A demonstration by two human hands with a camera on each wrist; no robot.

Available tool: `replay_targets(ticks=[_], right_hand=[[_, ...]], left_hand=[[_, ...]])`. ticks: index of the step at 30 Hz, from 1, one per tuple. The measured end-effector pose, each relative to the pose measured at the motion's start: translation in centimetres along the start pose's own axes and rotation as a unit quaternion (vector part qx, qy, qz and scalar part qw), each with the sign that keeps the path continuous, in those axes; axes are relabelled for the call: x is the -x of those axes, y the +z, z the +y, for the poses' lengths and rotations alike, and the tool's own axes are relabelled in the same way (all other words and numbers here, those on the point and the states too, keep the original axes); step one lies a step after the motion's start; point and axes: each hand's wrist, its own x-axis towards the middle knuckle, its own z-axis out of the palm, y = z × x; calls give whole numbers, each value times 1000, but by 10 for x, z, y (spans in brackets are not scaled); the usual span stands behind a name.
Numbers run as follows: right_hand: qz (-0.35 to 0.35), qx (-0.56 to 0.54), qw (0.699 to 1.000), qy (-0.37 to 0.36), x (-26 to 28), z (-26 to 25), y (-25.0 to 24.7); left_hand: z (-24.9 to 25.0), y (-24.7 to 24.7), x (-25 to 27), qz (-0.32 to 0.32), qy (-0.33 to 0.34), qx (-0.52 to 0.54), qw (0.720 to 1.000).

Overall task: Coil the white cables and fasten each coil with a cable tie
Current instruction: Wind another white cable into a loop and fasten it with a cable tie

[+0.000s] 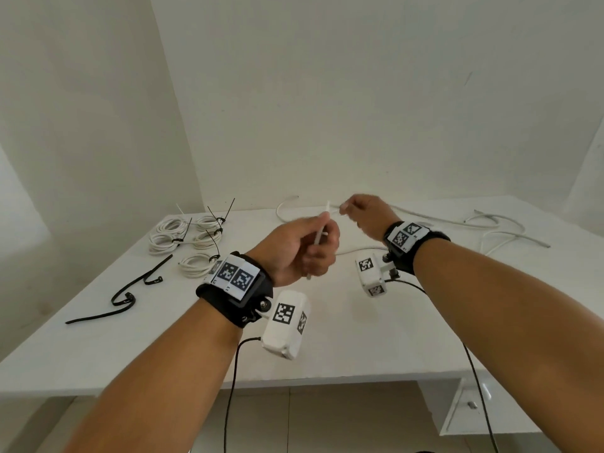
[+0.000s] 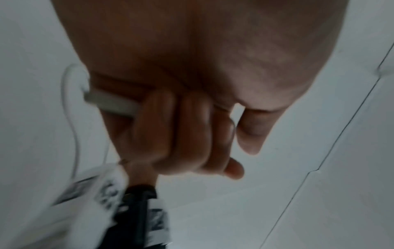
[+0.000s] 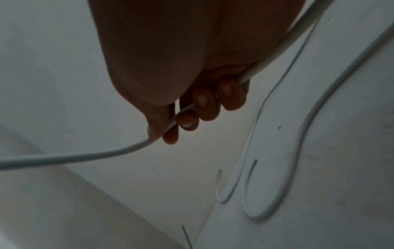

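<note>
Both hands are raised above the white table (image 1: 343, 348) with a white cable (image 1: 319, 236) between them. My left hand (image 1: 305, 248) grips one end of it in a fist; in the left wrist view that cable end (image 2: 110, 102) juts from the curled fingers (image 2: 170, 134). My right hand (image 1: 362, 212) pinches the same cable further along; in the right wrist view the cable (image 3: 89, 155) runs through its fingers (image 3: 204, 102). Several tied white coils (image 1: 183, 240) with black ties lie at the table's back left.
Loose black cable ties (image 1: 130, 291) lie on the left of the table. More uncoiled white cable (image 1: 503, 228) sprawls across the back right, and in the right wrist view as loops (image 3: 277, 176). A wall stands close behind the table. Black camera leads hang from both wrists.
</note>
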Motion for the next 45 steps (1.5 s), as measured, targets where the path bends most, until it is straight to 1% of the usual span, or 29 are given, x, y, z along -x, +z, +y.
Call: replay_targets(ticks=[2,4,7,9,12,13,14,16,17,18,20,23,24,26,29,30,32,34,36,40,45], right_hand=[[-52,80,995,-8,12,3,9],[-89,117,989,-19,23,1,19],[-151,156,976,-32,36,-6,34],[-190,178,965,-33,44,-10,42],[-221,180,958,-39,58,-14,48],[-228,180,956,-45,61,-16,50],[-233,178,955,-53,65,-18,50],[-233,170,955,-65,70,-25,48],[-232,168,955,-73,71,-28,47],[-235,168,954,-82,72,-31,45],[-245,173,949,-101,74,-39,43],[-254,185,940,-130,75,-48,42],[-257,186,938,-140,74,-51,41],[-262,180,936,-155,71,-58,36],[-227,163,945,-170,63,-65,23],[-210,152,950,-172,60,-68,18],[-184,124,960,-170,54,-74,10],[-167,98,967,-164,49,-78,4],[-152,78,973,-154,44,-79,-1],[-128,51,980,-146,39,-75,-10],[-100,-43,983,-146,36,-67,-7]], left_hand=[[8,-1,-4,37,73,33,996],[15,-3,-9,84,119,16,989],[17,-10,-17,158,133,-38,978],[16,-18,-23,207,141,-51,967],[14,-34,-28,264,149,-83,949],[11,-40,-29,283,147,-122,940],[7,-47,-28,301,138,-185,925],[-3,-60,-26,325,97,-340,877],[-9,-65,-25,329,71,-394,855],[-15,-69,-23,326,46,-423,844],[-25,-71,-19,310,2,-452,836],[-34,-66,-18,272,-56,-479,833],[-34,-63,-17,255,-66,-486,833],[-31,-59,-13,217,-81,-478,847],[-24,-55,-7,168,-86,-370,910],[-23,-54,-7,161,-82,-346,921],[-23,-50,-5,157,-70,-311,935],[-25,-46,-4,170,-63,-242,953],[-26,-42,-3,173,-57,-193,964],[-25,-34,0,156,-47,-167,972],[-17,-23,1,153,-7,-107,982]])
